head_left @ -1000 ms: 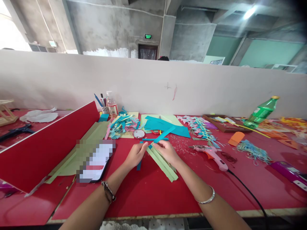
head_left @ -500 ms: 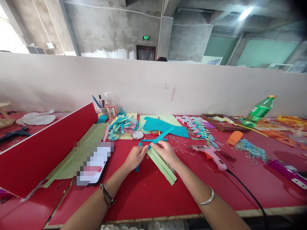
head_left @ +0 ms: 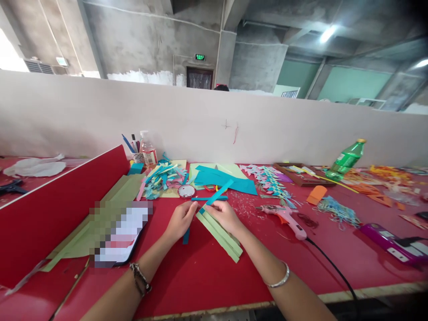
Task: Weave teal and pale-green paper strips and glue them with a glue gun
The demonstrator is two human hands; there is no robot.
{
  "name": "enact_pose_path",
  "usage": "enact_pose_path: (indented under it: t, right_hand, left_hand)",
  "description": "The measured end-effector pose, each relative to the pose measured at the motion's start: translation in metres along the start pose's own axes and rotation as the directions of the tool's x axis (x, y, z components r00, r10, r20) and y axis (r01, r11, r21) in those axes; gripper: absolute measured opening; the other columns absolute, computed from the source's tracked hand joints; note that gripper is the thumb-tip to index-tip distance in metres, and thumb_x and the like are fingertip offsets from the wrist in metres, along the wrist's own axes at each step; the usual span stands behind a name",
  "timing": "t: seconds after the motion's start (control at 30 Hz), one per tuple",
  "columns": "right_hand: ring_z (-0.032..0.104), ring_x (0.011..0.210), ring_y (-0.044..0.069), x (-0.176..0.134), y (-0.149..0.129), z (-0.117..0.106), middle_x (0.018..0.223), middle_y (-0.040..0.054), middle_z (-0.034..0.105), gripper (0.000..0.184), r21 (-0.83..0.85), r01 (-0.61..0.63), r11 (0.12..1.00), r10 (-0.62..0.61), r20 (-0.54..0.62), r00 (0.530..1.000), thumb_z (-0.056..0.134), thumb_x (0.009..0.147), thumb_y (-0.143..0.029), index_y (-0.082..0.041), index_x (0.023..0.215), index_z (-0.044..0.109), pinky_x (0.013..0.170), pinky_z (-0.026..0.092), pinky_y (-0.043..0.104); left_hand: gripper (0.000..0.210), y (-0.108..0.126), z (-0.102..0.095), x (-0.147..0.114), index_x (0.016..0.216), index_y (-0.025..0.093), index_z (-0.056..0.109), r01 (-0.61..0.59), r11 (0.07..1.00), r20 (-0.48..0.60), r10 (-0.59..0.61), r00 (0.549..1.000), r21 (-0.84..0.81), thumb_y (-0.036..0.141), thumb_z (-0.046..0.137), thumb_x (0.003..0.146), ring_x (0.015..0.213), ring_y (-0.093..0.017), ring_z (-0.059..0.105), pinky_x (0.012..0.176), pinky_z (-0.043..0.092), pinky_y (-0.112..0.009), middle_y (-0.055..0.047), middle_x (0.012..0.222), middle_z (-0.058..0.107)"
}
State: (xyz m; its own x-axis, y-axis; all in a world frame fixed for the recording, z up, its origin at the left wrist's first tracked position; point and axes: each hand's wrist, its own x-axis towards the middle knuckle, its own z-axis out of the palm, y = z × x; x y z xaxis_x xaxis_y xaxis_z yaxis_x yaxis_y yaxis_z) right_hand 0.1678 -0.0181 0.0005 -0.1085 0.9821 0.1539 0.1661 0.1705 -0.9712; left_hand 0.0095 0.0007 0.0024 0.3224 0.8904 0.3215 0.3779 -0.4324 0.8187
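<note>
In the head view, left of the pink glue gun point(head_left: 291, 219), the right hand point(head_left: 228, 216) pinches pale green strips point(head_left: 219, 235) and a blue strip point(head_left: 219, 194); the left hand point(head_left: 180, 218) curls nearly closed beside their upper ends, its grip unclear. Only those ends seem crossed, the green lengths plain. All look flat, matte, papery.

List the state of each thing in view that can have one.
Green strips: held in the right grip.
Blue strip: held, crosswise.
Left grip: hold unclear.
Phone: screen lit.
Glue gun: lying down.
Green bottle: standing, capped.
Clear bottle: standing.
Cup: standing, holding pens.
Exit sign: lit.
Ceiling lights: lit.
</note>
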Motion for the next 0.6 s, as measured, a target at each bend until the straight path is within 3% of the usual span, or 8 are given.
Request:
enact_pose_path:
  t: [0.1, 0.33, 0.6]
  right_hand:
    - [0.042, 0.052, 0.008, -0.0009, -0.0002, 0.0004, 0.056, -0.0032, 0.051, 0.034, -0.009, 0.013, 1.0, -0.013, 0.021, 1.0, 0.054, 0.07, -0.048, -0.014, 0.068, 0.055, 0.049, 0.032, 0.021]
    - [0.034, 0.049, 0.006, -0.0023, -0.0014, 0.0009, 0.052, -0.0058, 0.04, 0.03, -0.025, 0.035, 0.999, -0.034, 0.056, 0.998, 0.054, 0.072, -0.043, -0.015, 0.061, 0.049, 0.047, 0.026, 0.02]
    - [0.036, 0.051, 0.007, -0.003, -0.0011, 0.0023, 0.055, -0.0047, 0.042, 0.028, -0.053, 0.067, 0.996, -0.062, 0.089, 0.994, 0.05, 0.075, -0.042, -0.016, 0.065, 0.05, 0.048, 0.028, 0.02]
  left_hand:
    - [0.035, -0.0005, -0.0013, 0.0022, 0.08, 0.014, 0.062, -0.082, 0.997, -0.023, 0.082, 0.996, 0.004, 0.04, 0.038, 0.082, 0.07, -0.016, 0.054, 0.063, 0.039, -0.023, -0.003, 0.075, 0.062]
    - [0.032, -0.0016, -0.0004, 0.0008, 0.072, 0.014, 0.061, -0.047, 0.999, 0.047, 0.047, 0.998, -0.018, 0.042, 0.045, 0.078, 0.051, -0.011, 0.046, 0.05, 0.034, -0.019, 0.002, 0.056, 0.054]
    - [0.028, -0.0043, 0.0016, -0.0014, 0.07, 0.015, 0.059, -0.08, 0.997, 0.021, 0.08, 0.997, 0.008, 0.039, 0.047, 0.078, 0.05, -0.009, 0.042, 0.049, 0.032, -0.018, 0.003, 0.054, 0.05]
